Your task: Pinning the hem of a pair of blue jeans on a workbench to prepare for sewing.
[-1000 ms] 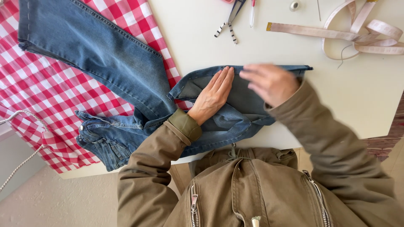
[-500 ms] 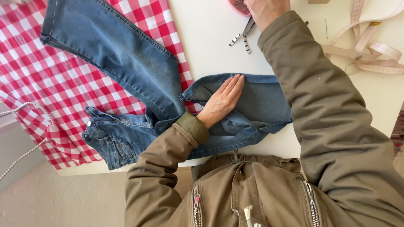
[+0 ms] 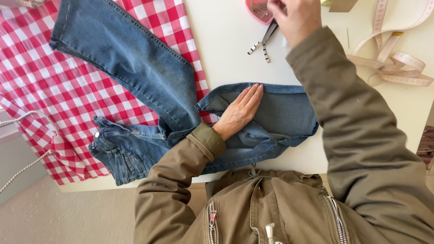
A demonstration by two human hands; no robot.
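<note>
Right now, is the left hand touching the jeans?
Touching. The head view shows the left hand lying flat, palm down, on the folded leg of the jeans, with no gap.

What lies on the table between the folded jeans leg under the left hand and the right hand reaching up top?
In the head view, between the jeans and the right hand lies bare white table, with only small striped-handled pliers just below that hand.

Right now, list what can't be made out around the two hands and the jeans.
- Head view: right hand fingertips, cut off by the top edge; grip unclear.
- Pink dish, partly cropped and behind that hand; contents too small.
- Jeans fold under the flat left hand, covered by the palm.
- Measuring tape, its far part cut off by the top edge.
</note>
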